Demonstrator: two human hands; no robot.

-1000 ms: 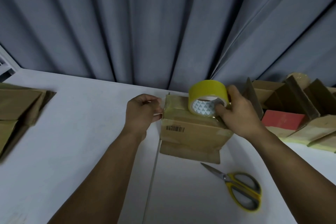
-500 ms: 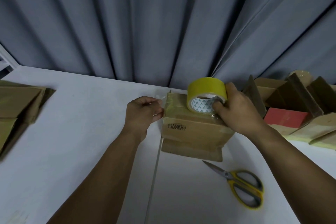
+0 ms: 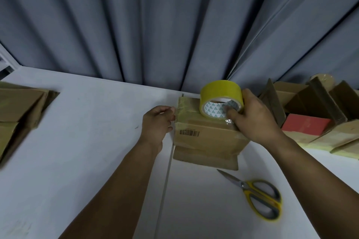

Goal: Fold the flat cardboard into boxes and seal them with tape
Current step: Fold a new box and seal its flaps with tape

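Hardly anything had shifted since half a second before. The right hand (image 3: 258,120) kept its grip on the yellow tape roll (image 3: 221,91), one fingertip hooked into the patterned core, and the roll stood on edge atop the box (image 3: 207,137), just left of that hand. The left hand (image 3: 157,122), fingers curled, pinched the glossy tape strip (image 3: 183,105) at the box corner beside its fingertips. The brown box showed a barcode, and the scissors (image 3: 260,200) lay nearer the person than the right wrist.

Barcode label (image 3: 189,133) on box (image 3: 209,137); digits illegible.
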